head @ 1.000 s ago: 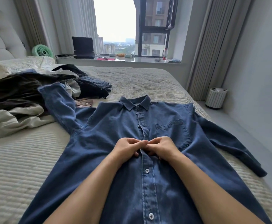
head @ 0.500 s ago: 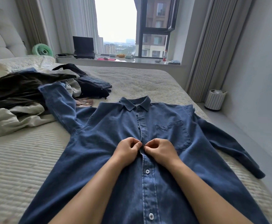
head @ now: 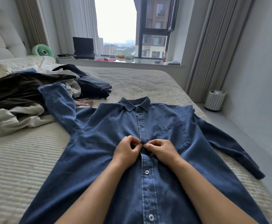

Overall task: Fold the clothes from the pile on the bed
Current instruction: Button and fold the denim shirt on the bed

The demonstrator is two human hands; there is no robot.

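A bed (head: 19,167) with a ribbed cream cover fills the room. A blue denim shirt (head: 109,151) lies flat on it, front up, collar toward the window. A pile of clothes (head: 19,97) sits far left. The left hand (head: 126,151) and right hand (head: 161,149) meet at mid-chest, each pinching the shirt's button strip.

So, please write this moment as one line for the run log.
stage: buttoning | left hand: pinches shirt front | right hand: pinches shirt front | shirt: flat on bed | pile: unfolded
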